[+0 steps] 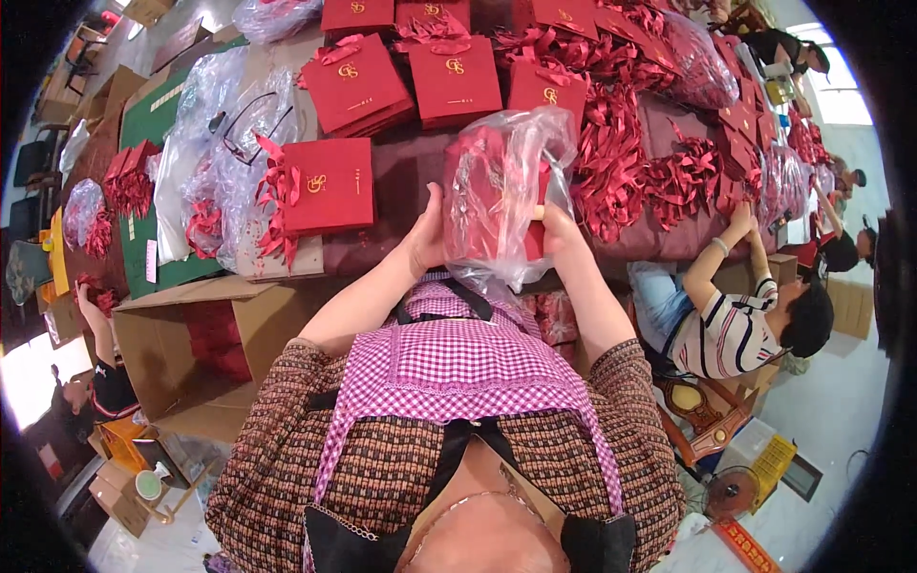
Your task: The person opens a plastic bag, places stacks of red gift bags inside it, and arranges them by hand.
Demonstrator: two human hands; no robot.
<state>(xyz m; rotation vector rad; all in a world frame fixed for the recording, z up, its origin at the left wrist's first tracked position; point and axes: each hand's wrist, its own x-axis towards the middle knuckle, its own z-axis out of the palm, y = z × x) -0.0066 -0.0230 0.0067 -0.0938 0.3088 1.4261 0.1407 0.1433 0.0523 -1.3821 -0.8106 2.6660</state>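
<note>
A clear plastic bag (506,205) with red paper gift bags inside is between my hands at the table's near edge. My left hand (431,232) is closed on its left side, thumb up, the other fingers mostly hidden. On the opposite side my right hand (556,235) grips the bag, fingers partly behind the crinkled plastic. To the left lies a stack of red gift bags (330,186) with ribbon handles. Beyond my hands are another red stack (358,88) and a third stack (456,84), both with gold print.
An open cardboard box (153,325) stands below the table's edge at left. Eyeglasses (250,134) rest on plastic wrapping. Loose red ribbons (611,162) pile up at right. A co-worker in a striped shirt (721,329) sits at the right, arms on the table.
</note>
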